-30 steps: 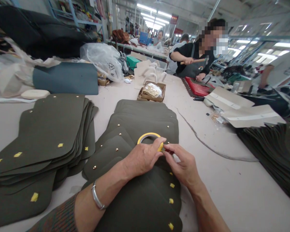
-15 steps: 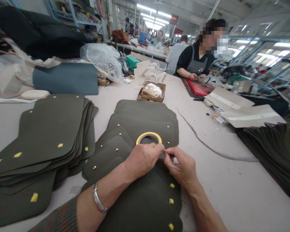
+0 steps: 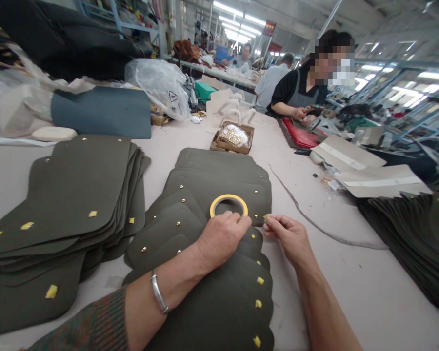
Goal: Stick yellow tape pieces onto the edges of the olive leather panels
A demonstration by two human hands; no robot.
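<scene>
My left hand (image 3: 223,239) is closed on the near side of a roll of yellow tape (image 3: 229,198), which it holds above the middle stack of dark olive panels (image 3: 205,287). Between thumb and fingertips of my right hand (image 3: 287,234) is a small piece of yellow tape (image 3: 266,219), apart from the roll. Gold rivets (image 3: 182,186) dot these panels. Bits of yellow tape (image 3: 258,303) sit along the stack's right edge. The fingers of my left hand are partly hidden behind its back.
Another stack of olive panels (image 3: 80,190) lies left, and a fanned pile (image 3: 406,234) lies right. A small cardboard box of gold hardware (image 3: 235,137) stands beyond the middle stack. A cord (image 3: 307,217) runs across the table. A co-worker (image 3: 300,92) handles a red piece (image 3: 303,132).
My hands have moved apart; the right one has shifted rightward with a torn-off piece of yellow tape. The roll stays in my left hand. The co-worker's hands have moved slightly.
</scene>
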